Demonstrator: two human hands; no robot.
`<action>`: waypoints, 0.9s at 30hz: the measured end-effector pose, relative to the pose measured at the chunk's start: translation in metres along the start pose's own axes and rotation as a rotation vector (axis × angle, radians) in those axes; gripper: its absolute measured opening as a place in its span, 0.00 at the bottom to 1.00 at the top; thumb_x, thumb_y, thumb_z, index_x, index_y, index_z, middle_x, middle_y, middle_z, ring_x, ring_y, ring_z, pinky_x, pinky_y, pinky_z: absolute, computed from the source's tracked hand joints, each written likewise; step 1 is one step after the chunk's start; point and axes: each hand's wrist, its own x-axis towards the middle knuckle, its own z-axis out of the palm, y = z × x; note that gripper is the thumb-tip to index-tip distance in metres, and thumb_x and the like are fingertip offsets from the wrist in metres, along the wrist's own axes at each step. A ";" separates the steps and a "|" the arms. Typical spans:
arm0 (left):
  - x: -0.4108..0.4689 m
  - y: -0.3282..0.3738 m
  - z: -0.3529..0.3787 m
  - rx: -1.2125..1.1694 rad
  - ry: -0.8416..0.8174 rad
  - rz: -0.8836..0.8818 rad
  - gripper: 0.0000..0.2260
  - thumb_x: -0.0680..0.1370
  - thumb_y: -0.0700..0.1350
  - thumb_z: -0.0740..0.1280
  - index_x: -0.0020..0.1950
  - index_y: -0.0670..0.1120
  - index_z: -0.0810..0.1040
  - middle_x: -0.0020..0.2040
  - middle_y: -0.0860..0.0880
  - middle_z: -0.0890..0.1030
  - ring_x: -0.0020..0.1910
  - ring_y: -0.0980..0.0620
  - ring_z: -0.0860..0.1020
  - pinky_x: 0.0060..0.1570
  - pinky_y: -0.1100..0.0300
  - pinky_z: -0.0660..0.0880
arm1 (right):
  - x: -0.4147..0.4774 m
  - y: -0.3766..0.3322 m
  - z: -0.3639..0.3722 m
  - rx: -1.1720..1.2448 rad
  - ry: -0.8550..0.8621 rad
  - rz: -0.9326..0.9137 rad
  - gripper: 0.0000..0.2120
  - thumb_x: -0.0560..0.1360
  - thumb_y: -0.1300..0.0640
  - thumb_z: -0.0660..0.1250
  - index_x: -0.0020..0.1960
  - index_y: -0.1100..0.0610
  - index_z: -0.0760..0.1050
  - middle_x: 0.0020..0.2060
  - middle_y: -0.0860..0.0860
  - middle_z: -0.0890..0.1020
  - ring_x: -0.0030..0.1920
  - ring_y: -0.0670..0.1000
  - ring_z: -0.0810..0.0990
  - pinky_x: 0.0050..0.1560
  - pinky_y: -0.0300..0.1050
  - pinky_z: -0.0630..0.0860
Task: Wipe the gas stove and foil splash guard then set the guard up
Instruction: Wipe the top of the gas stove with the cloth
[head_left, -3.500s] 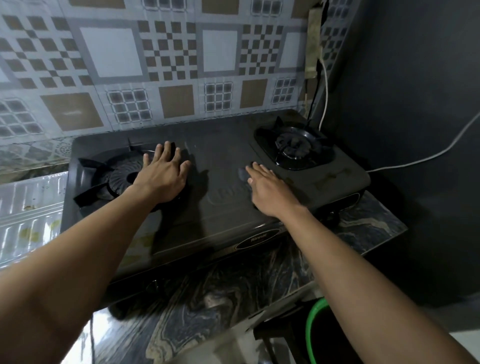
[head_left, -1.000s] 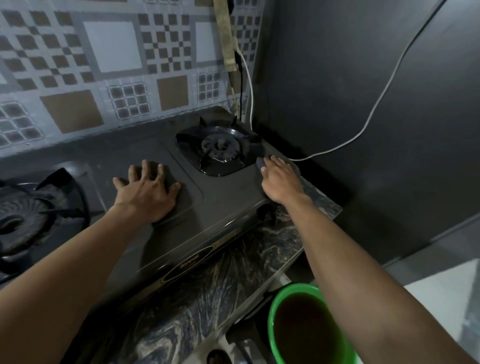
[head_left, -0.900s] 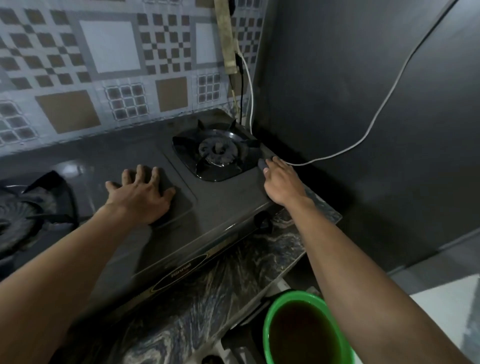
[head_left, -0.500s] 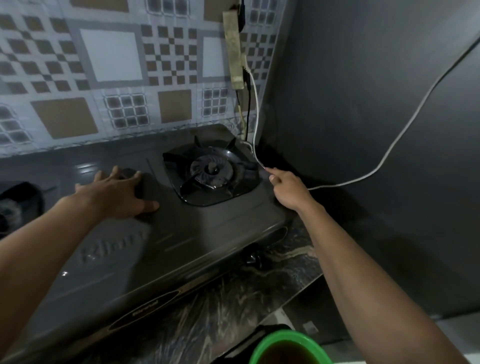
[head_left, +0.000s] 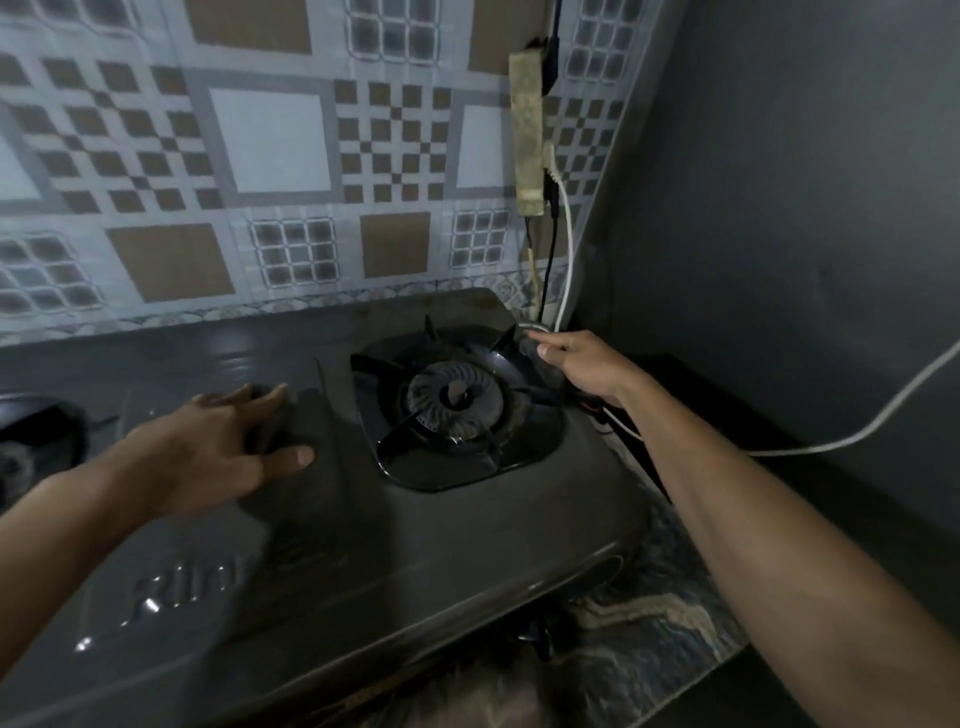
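A: Head view. Right hand (head_left: 582, 364) at the far right corner of the gas stove (head_left: 415, 530), fingers curled over something small and grey, likely a cloth; I can't tell for sure. Left hand (head_left: 218, 452) open, flat on the top, left of the burner (head_left: 454, 400).

B: Advice?

A: Keep bracing left; sweep the corner clear of the white cable (head_left: 566, 249). The foil guard isn't in view.
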 end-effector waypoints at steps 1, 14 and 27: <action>0.001 -0.005 -0.002 0.007 0.039 -0.002 0.52 0.58 0.83 0.48 0.79 0.63 0.48 0.81 0.53 0.52 0.78 0.44 0.55 0.73 0.42 0.59 | 0.009 -0.004 -0.001 -0.015 -0.010 -0.005 0.17 0.82 0.54 0.60 0.70 0.46 0.73 0.72 0.48 0.71 0.73 0.49 0.67 0.74 0.50 0.63; 0.002 -0.018 0.013 0.084 0.047 -0.054 0.46 0.52 0.86 0.37 0.70 0.77 0.39 0.80 0.56 0.39 0.80 0.47 0.44 0.73 0.42 0.54 | 0.102 -0.044 0.001 -0.230 -0.047 -0.090 0.20 0.82 0.54 0.61 0.74 0.49 0.69 0.74 0.51 0.68 0.75 0.53 0.64 0.72 0.45 0.59; -0.008 -0.028 -0.009 0.105 -0.033 -0.055 0.58 0.47 0.85 0.34 0.77 0.67 0.38 0.81 0.51 0.40 0.80 0.45 0.43 0.75 0.43 0.54 | 0.119 -0.066 0.017 -0.455 -0.165 -0.027 0.24 0.84 0.45 0.49 0.80 0.46 0.52 0.80 0.49 0.45 0.79 0.53 0.42 0.76 0.55 0.39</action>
